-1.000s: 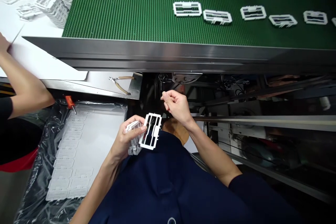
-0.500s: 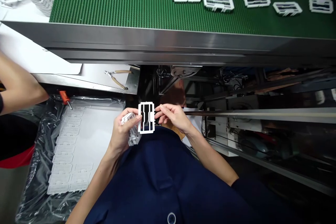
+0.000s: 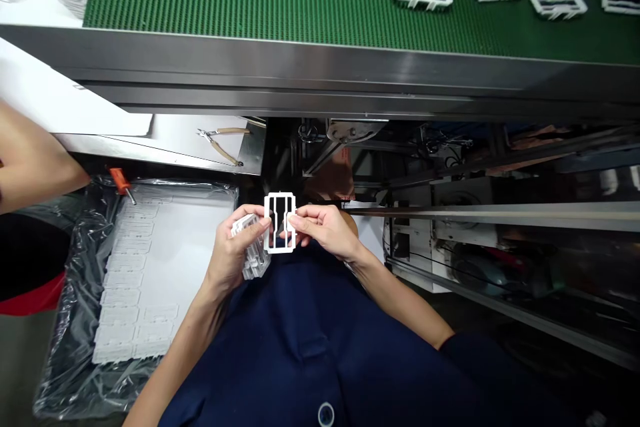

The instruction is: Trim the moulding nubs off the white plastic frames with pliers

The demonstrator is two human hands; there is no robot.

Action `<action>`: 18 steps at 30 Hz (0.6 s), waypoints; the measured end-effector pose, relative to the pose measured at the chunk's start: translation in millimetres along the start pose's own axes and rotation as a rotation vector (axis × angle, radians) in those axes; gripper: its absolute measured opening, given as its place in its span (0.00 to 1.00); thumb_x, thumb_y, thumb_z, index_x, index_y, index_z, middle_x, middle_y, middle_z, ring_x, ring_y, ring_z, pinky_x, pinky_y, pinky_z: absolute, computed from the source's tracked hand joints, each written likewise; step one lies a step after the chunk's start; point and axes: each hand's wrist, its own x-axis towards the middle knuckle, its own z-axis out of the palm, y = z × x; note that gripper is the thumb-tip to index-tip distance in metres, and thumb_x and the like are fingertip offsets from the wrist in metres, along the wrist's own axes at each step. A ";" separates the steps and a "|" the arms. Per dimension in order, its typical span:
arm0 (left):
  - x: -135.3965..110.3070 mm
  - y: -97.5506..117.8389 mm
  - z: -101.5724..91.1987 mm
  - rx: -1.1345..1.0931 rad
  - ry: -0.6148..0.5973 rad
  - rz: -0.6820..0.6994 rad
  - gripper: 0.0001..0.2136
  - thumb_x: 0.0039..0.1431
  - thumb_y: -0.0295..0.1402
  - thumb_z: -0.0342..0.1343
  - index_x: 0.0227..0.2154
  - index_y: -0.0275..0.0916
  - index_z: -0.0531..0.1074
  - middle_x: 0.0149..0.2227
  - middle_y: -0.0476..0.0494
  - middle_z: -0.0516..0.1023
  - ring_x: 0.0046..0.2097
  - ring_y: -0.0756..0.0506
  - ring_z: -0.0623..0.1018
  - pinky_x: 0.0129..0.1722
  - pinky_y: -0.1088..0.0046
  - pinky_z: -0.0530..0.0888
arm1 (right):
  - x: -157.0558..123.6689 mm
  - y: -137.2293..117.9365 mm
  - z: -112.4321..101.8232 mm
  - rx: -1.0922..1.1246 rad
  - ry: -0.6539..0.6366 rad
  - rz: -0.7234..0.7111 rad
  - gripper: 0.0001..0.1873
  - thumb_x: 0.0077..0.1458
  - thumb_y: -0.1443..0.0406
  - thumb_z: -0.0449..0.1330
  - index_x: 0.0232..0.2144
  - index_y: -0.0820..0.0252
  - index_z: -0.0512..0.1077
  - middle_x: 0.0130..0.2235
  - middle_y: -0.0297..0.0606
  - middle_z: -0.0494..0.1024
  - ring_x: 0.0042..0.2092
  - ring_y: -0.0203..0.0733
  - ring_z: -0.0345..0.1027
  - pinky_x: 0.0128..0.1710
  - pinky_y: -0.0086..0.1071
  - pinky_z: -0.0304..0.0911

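White plastic frame (image 3: 280, 223) | right hand (image 3: 320, 230) fingers grasping its 3 o'clock edge | left hand (image 3: 237, 247) clenching stacked frames (image 3: 253, 259), thumb touching its 9 o'clock edge

Frame (image 3: 280, 232) showing matt white moulded plastic, smooth throughout. Stacked frames (image 3: 251, 255) showing same matt white plastic. Conveyor belt (image 3: 260, 0) showing green ribbed synthetic surface, rough-textured, matt. Conveyor side rail (image 3: 320, 73) showing smooth stainless steel, semi-glossy. Pliers (image 3: 220, 149) showing bare metal head, matt tan grips. Tool handle (image 3: 120, 180) showing glossy orange plastic. Liner sheet (image 3: 65, 340) showing crinkled glossy clear plastic. Shirt (image 3: 310, 347) showing matt navy cloth.
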 end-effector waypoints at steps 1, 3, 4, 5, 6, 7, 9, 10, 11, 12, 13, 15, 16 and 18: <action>0.0 0.6 -1.0 -0.019 -0.018 -0.022 0.10 0.50 0.33 0.63 0.33 0.37 0.70 0.25 0.48 0.73 0.24 0.48 0.74 0.23 0.75 0.72 | 0.3 -0.7 0.0 -0.003 0.010 -0.001 0.18 0.52 0.53 0.62 0.32 0.65 0.72 0.28 0.38 0.78 0.29 0.33 0.72 0.26 0.23 0.63; 0.6 1.9 -4.2 -0.068 -0.045 -0.078 0.09 0.52 0.35 0.61 0.32 0.36 0.70 0.27 0.46 0.74 0.26 0.47 0.75 0.25 0.74 0.73 | 1.0 -2.2 0.1 -0.011 0.022 -0.005 0.18 0.51 0.53 0.62 0.31 0.65 0.72 0.28 0.37 0.78 0.28 0.33 0.71 0.26 0.24 0.63; 1.4 2.4 -6.4 -0.091 -0.051 -0.103 0.09 0.53 0.36 0.60 0.31 0.36 0.70 0.28 0.45 0.74 0.27 0.47 0.75 0.25 0.74 0.73 | 1.4 -2.9 0.0 -0.014 0.026 -0.008 0.18 0.51 0.53 0.62 0.30 0.64 0.72 0.27 0.36 0.78 0.28 0.33 0.71 0.26 0.24 0.63; 2.4 2.8 -8.8 -0.111 -0.052 -0.123 0.09 0.54 0.36 0.60 0.30 0.36 0.70 0.29 0.44 0.74 0.28 0.46 0.76 0.27 0.74 0.74 | 1.9 -3.4 -0.1 -0.017 0.029 -0.009 0.18 0.51 0.53 0.62 0.30 0.64 0.72 0.27 0.36 0.78 0.28 0.33 0.70 0.26 0.24 0.63; 3.8 3.2 -11.4 -0.127 -0.045 -0.135 0.09 0.54 0.36 0.60 0.29 0.35 0.70 0.29 0.44 0.74 0.29 0.46 0.76 0.28 0.74 0.74 | 2.4 -3.9 -0.2 -0.019 0.030 -0.008 0.18 0.51 0.53 0.62 0.30 0.64 0.72 0.27 0.36 0.78 0.27 0.33 0.70 0.26 0.24 0.63; 5.4 3.4 -14.1 -0.144 -0.036 -0.138 0.08 0.53 0.35 0.60 0.29 0.35 0.70 0.30 0.45 0.74 0.30 0.47 0.76 0.29 0.74 0.74 | 3.0 -4.2 -0.4 -0.021 0.029 -0.007 0.18 0.51 0.53 0.61 0.30 0.64 0.72 0.27 0.36 0.78 0.27 0.33 0.70 0.26 0.24 0.62; 9.2 4.0 -19.2 -0.179 -0.027 -0.128 0.07 0.52 0.32 0.61 0.28 0.36 0.69 0.30 0.47 0.73 0.29 0.49 0.74 0.29 0.75 0.74 | 4.1 -4.6 -0.8 -0.025 0.021 -0.008 0.18 0.52 0.53 0.61 0.30 0.65 0.72 0.27 0.37 0.78 0.27 0.32 0.69 0.26 0.25 0.62; 11.4 4.5 -21.7 -0.185 -0.030 -0.118 0.07 0.52 0.31 0.61 0.28 0.36 0.69 0.29 0.48 0.72 0.28 0.50 0.74 0.29 0.75 0.74 | 4.6 -4.7 -1.0 -0.025 0.014 -0.008 0.18 0.52 0.53 0.61 0.30 0.65 0.72 0.28 0.37 0.78 0.27 0.32 0.69 0.26 0.25 0.61; 13.7 5.4 -24.1 -0.173 -0.040 -0.102 0.06 0.52 0.31 0.62 0.28 0.36 0.69 0.29 0.48 0.72 0.27 0.50 0.73 0.28 0.75 0.74 | 5.1 -4.8 -1.1 -0.024 0.008 -0.006 0.19 0.52 0.52 0.61 0.30 0.65 0.72 0.28 0.37 0.78 0.27 0.32 0.69 0.25 0.25 0.61; 16.0 6.8 -26.3 -0.142 -0.051 -0.086 0.06 0.52 0.31 0.62 0.28 0.36 0.70 0.28 0.48 0.71 0.27 0.51 0.72 0.27 0.75 0.74 | 5.5 -4.8 -1.2 -0.023 0.003 0.000 0.19 0.51 0.52 0.61 0.30 0.65 0.72 0.28 0.38 0.78 0.26 0.33 0.69 0.25 0.25 0.61; 18.4 8.7 -28.4 -0.090 -0.061 -0.071 0.07 0.52 0.32 0.62 0.28 0.36 0.70 0.27 0.48 0.71 0.26 0.51 0.71 0.27 0.75 0.73 | 5.8 -4.9 -1.2 -0.021 0.001 0.009 0.19 0.51 0.52 0.61 0.30 0.65 0.71 0.27 0.38 0.78 0.26 0.33 0.69 0.25 0.26 0.61; 23.5 14.5 -31.5 0.043 -0.068 -0.055 0.09 0.51 0.35 0.63 0.28 0.35 0.72 0.25 0.47 0.71 0.26 0.50 0.71 0.26 0.76 0.72 | 6.3 -5.2 -1.1 -0.018 0.001 0.033 0.20 0.50 0.52 0.62 0.31 0.66 0.72 0.26 0.37 0.77 0.26 0.33 0.69 0.26 0.26 0.62; 26.1 18.2 -32.3 0.109 -0.070 -0.050 0.10 0.51 0.36 0.64 0.27 0.35 0.72 0.25 0.47 0.72 0.26 0.50 0.72 0.26 0.76 0.72 | 6.4 -5.5 -1.1 -0.017 0.002 0.043 0.20 0.50 0.52 0.62 0.32 0.66 0.72 0.26 0.37 0.76 0.25 0.33 0.68 0.26 0.27 0.62; 31.4 26.9 -31.9 0.223 -0.087 -0.049 0.12 0.49 0.38 0.65 0.25 0.34 0.72 0.25 0.46 0.72 0.26 0.50 0.72 0.26 0.77 0.72 | 6.3 -6.1 -0.8 -0.018 -0.002 0.055 0.20 0.49 0.52 0.63 0.32 0.66 0.72 0.25 0.36 0.76 0.25 0.33 0.68 0.27 0.27 0.63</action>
